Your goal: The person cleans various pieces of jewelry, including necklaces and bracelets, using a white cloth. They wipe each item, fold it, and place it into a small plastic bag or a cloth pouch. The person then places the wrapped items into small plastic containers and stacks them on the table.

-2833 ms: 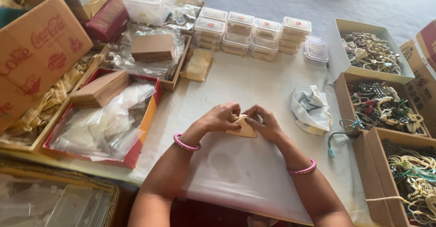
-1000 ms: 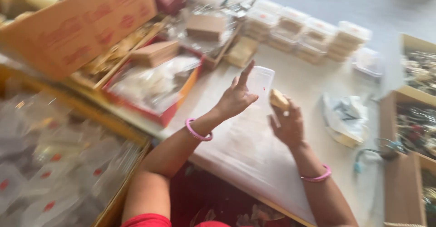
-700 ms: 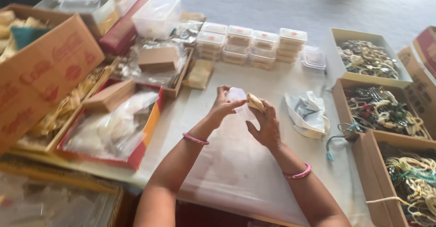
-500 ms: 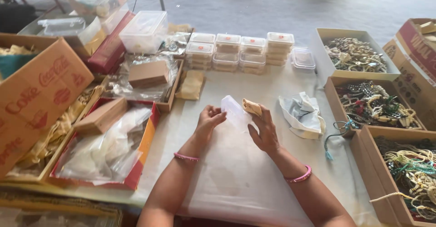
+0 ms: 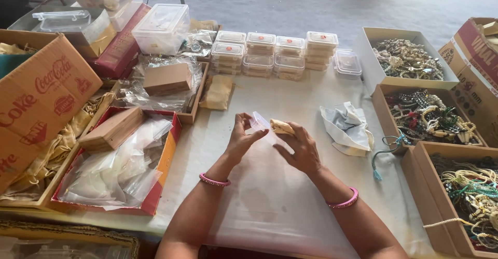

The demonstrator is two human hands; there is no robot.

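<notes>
Left hand (image 5: pixel 239 138) pinches the edge of a small clear plastic bag (image 5: pixel 261 124) between thumb and fingertips, held up above the desk (image 5: pixel 290 98). Right hand (image 5: pixel 299 149) is curled around a small tan pouch (image 5: pixel 282 127), its end touching the bag's mouth. Both wrists wear pink bangles. Just right of the hands lies a crumpled grey cloth (image 5: pixel 346 127). Beyond them stand stacked clear boxes (image 5: pixel 275 51). A red tray of plastic bags (image 5: pixel 116 168) sits to the left, and cardboard boxes of beaded jewellery (image 5: pixel 430 116) line the right side.
</notes>
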